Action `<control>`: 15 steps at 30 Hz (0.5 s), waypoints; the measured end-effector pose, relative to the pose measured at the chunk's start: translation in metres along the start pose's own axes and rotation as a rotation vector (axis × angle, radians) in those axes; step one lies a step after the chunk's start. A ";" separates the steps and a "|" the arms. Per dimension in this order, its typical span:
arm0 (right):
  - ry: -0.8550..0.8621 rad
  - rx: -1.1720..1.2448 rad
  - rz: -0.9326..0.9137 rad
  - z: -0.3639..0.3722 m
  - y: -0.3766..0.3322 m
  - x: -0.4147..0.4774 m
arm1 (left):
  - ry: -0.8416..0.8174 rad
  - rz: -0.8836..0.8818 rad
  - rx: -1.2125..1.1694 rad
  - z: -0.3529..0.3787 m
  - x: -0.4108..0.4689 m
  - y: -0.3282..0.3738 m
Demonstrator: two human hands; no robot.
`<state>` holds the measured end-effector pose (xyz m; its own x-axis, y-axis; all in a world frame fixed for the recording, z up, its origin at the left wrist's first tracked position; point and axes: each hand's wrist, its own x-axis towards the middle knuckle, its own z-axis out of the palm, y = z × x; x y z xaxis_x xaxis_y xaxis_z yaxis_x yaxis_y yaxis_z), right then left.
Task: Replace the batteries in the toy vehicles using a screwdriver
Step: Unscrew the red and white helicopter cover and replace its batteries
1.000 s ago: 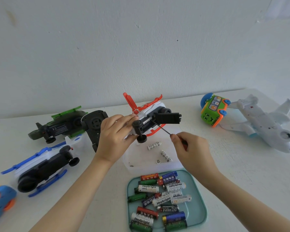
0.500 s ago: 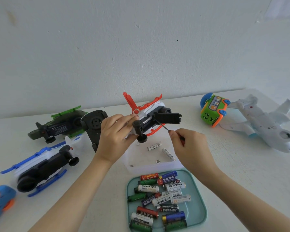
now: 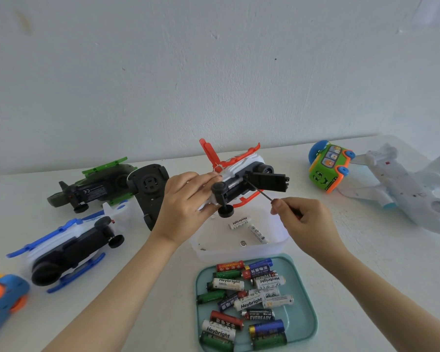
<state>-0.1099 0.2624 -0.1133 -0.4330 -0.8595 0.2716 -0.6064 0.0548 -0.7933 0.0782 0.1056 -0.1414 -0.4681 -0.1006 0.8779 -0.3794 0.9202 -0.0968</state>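
White table (image 3: 366,262), mid, above tub (image 3: 239,251): L hand (image 3: 186,201) grips heli (image 3: 239,174), underside toward viewer; R hand (image 3: 305,219), just right, pinches screwdriver (image 3: 258,190), shaft slanting up-left, tip at open batt. bay.

Pale plaster wall (image 3: 214,72) w/ scuffs behind white table (image 3: 391,255), soft daylight.

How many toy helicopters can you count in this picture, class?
3: the red helicopter held up in the left hand, the green helicopter at back left, the blue helicopter front left. A cropped toy at the left edge is unclear.
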 end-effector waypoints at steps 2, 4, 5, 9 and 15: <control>0.017 -0.060 -0.021 -0.001 -0.003 -0.005 | 0.003 0.001 -0.007 0.001 0.002 0.002; 0.050 -0.144 -0.066 -0.002 -0.008 -0.012 | -0.005 0.001 -0.012 0.001 0.002 0.002; 0.058 -0.171 -0.088 -0.002 -0.011 -0.016 | -0.013 -0.004 -0.009 0.001 0.001 0.001; -0.015 -0.164 -0.142 -0.001 -0.020 -0.023 | -0.012 -0.045 0.004 0.001 0.001 -0.002; -0.118 -0.126 -0.118 0.004 -0.028 -0.019 | 0.011 -0.056 0.009 -0.001 0.001 -0.001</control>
<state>-0.0823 0.2751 -0.0986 -0.2777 -0.9169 0.2867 -0.7297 0.0072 -0.6837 0.0787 0.1052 -0.1405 -0.4372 -0.1473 0.8872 -0.4117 0.9099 -0.0517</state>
